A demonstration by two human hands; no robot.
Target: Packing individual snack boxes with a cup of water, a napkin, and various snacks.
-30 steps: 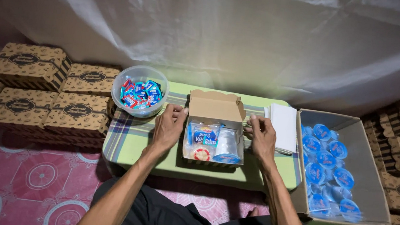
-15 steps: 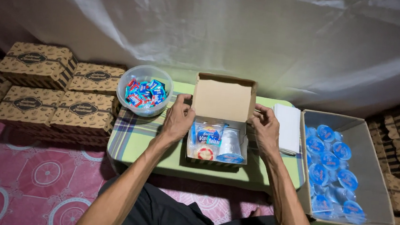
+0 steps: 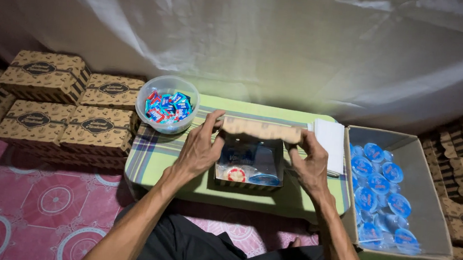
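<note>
Lid-closing step: I see left hand (image 3: 198, 149) and right hand (image 3: 310, 165) pinching the snack box (image 3: 250, 163) lid (image 3: 261, 129), fingers gripping its ends. Next, I judge, it needs pressing flat and tucking; front flap probably hidden.

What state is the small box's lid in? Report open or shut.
Partly open: the lid is tilted over the small box, held at its ends by the left hand and right hand; the packed items inside remain visible beneath it.
</note>
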